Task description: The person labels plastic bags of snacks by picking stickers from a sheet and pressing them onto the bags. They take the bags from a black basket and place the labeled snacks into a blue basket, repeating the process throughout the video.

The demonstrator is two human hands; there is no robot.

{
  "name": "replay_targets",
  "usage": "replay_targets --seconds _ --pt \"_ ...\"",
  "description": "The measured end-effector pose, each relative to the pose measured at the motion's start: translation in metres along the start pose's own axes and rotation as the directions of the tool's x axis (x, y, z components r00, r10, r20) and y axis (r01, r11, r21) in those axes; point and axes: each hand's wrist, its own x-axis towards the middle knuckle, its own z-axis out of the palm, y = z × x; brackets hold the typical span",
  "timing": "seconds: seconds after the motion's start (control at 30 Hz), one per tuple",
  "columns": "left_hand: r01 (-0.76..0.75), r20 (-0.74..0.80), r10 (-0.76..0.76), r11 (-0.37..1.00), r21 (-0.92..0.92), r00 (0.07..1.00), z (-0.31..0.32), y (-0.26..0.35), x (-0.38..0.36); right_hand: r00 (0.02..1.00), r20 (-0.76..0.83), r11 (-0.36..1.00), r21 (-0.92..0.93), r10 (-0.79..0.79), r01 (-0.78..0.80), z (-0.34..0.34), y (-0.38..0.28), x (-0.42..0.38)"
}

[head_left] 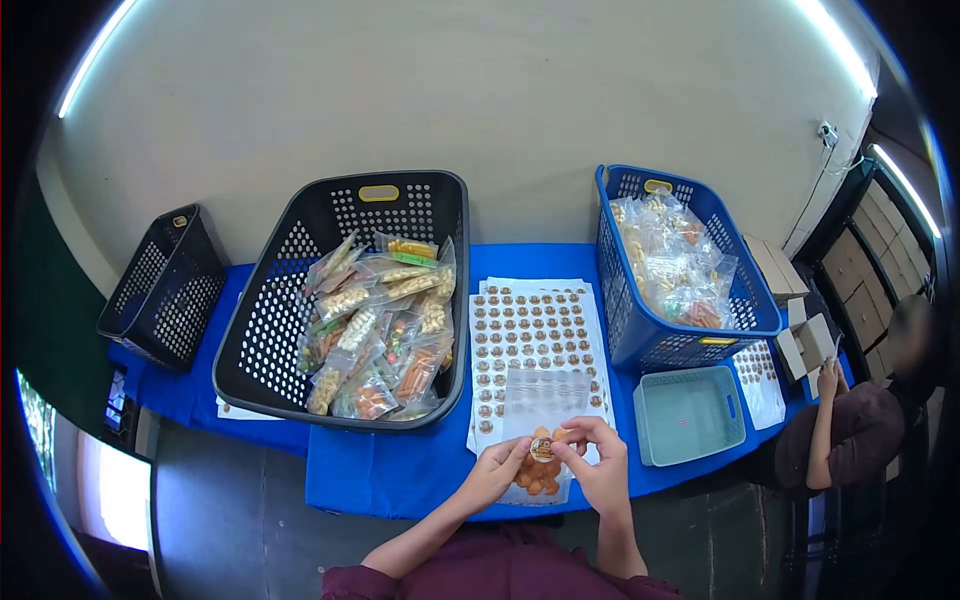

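Note:
Between my two hands is a clear plastic bag (536, 481) of round orange-brown snacks, with its empty upper part lying over the sticker sheets. A round label (542, 449) shows on the front of the bag. My left hand (494, 474) pinches the bag's left side beside the label. On the other side, my right hand (597, 466) has thumb and forefinger closed at the label's right edge. Beyond the bag, white sheets (535, 340) with rows of round stickers lie on the blue tablecloth (390, 475).
A large black basket (260, 330) and a blue basket (660, 345) hold packed snack bags. An empty green tray (690, 415) stands at right, near another sticker sheet (761, 385) and open cardboard boxes (805, 345). A smaller black basket (165, 290) is far left. A co-worker (860, 430) is at right.

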Motion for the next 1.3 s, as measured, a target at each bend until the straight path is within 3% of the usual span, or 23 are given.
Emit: replay_targets --seconds 0.03,0.13,0.27,0.37,0.47,0.53,0.63,0.73,0.83,0.93,1.03,1.13,1.17,1.27,1.3 --pt "-0.002 -0.008 0.002 1.000 -0.013 1.000 0.001 0.000 0.000 0.999 -0.008 0.999 0.018 0.045 -0.045 0.000 -0.001 0.000" --pt "-0.014 -0.025 0.013 1.000 -0.026 1.000 0.002 0.002 -0.001 0.999 0.040 0.997 -0.079 -0.019 0.022 -0.002 0.002 0.001" --pt "-0.033 0.003 0.033 0.994 -0.101 0.999 0.000 -0.001 0.000 0.999 0.045 0.999 -0.046 -0.012 0.014 -0.003 0.002 0.002" --pt "-0.161 0.009 0.162 0.985 -0.057 0.987 0.009 0.012 -0.003 1.000 0.029 1.000 -0.014 -0.002 0.003 -0.001 0.002 0.002" --pt "-0.032 0.047 0.035 0.998 -0.060 0.998 0.008 0.020 -0.004 0.999 0.015 0.998 0.054 0.042 -0.042 0.002 0.000 0.003" --pt "-0.026 0.052 0.031 0.995 -0.098 0.998 0.008 0.017 -0.003 1.000 0.007 0.998 0.051 0.031 -0.031 0.003 -0.002 0.003" --pt "-0.043 0.042 0.047 0.994 -0.105 0.998 0.009 0.017 -0.002 0.999 -0.028 0.979 -0.201 -0.044 0.038 0.004 -0.008 0.001" --pt "-0.035 0.037 0.040 0.992 -0.121 0.999 0.008 0.017 -0.002 0.996 -0.063 0.949 -0.313 -0.060 0.037 0.007 -0.008 -0.002" --pt "-0.026 0.034 0.029 0.996 -0.089 0.999 0.005 0.024 -0.003 0.969 -0.178 0.941 -0.320 -0.173 0.109 0.015 -0.004 -0.003" --pt "-0.034 0.019 0.035 0.997 -0.062 0.999 0.000 0.018 0.000 0.946 -0.252 0.963 -0.227 -0.204 0.148 0.022 0.005 -0.007" --pt "-0.022 -0.010 0.022 0.996 -0.088 1.000 0.000 0.015 0.000 0.894 -0.439 0.989 0.063 -0.093 0.134 0.019 0.007 -0.002" --pt "-0.059 -0.039 0.055 0.992 -0.109 0.998 0.002 0.013 -0.002 0.944 -0.233 0.968 -0.148 -0.233 0.202 0.004 0.009 0.000" --pt "-0.080 -0.048 0.075 0.990 -0.112 0.996 0.003 0.012 -0.002 0.960 -0.209 0.981 -0.092 -0.185 0.169 0.006 0.001 -0.002" --pt "-0.147 -0.060 0.146 0.989 -0.023 0.988 0.004 0.009 -0.002 0.962 -0.154 0.967 -0.157 -0.227 0.203 0.011 0.004 -0.005" --pt "-0.120 -0.074 0.119 0.993 -0.011 0.990 0.002 0.007 -0.002 0.977 -0.118 0.973 -0.174 -0.175 0.153 0.010 0.009 -0.007"
